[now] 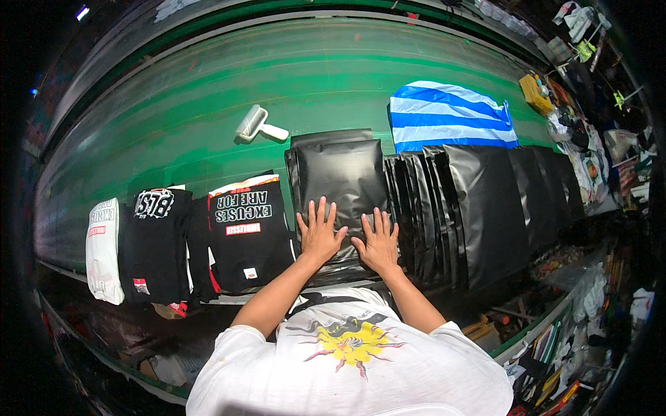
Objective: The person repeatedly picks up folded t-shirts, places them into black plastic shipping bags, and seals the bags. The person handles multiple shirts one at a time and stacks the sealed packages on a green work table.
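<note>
Both hands lie flat with fingers spread on a stack of black plastic mailer bags [341,166] at the table's near edge. My left hand [320,234] presses the stack's left part, and my right hand [378,240] its right part. Neither holds anything. To the right, more black plastic bags [484,208] overlap in a long row. Left of the stack are folded printed black shirts [250,239], another black folded group [158,244] and a white folded shirt [104,260]. Beyond the stack lies a white-handled roller [260,125].
A blue-and-white striped plastic bag [450,117] lies behind the bag row on the green table [322,67]. A yellow box [535,94] and mixed clutter stand at the far right. Below the table's near edge, shelves hold assorted items.
</note>
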Motion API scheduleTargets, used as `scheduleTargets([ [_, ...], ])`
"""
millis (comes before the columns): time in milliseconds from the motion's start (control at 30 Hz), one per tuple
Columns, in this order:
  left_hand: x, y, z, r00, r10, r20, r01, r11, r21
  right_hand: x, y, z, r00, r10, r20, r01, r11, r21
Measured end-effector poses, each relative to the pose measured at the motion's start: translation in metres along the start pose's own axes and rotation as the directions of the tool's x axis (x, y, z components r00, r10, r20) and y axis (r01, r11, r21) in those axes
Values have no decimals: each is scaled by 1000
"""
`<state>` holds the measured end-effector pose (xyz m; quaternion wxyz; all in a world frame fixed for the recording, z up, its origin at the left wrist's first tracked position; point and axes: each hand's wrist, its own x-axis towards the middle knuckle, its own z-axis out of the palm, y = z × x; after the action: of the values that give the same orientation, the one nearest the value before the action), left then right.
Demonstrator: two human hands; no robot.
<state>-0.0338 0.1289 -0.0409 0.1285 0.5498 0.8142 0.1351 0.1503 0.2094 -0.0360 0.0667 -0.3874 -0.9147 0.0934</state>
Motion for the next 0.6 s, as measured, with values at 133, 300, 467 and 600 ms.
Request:
scheduleTargets([
  [133, 0, 0, 5, 1000, 5, -27, -5, 1000, 3, 0, 3, -3, 1000, 5, 15, -6, 998, 61],
  [300, -1, 0, 6, 999, 8, -51, -8, 1000, 0, -1, 14, -5, 996, 71, -48, -57, 968, 243],
  [467, -1, 0, 4, 999, -4, -48, 3, 1000, -16, -5, 36, -44, 959, 281, -38, -239, 872, 428],
  [600, 0, -1, 6, 998, 1, -63, -2, 1000, -16, -18, 37, -62, 972, 236, -13, -209, 885, 417],
])
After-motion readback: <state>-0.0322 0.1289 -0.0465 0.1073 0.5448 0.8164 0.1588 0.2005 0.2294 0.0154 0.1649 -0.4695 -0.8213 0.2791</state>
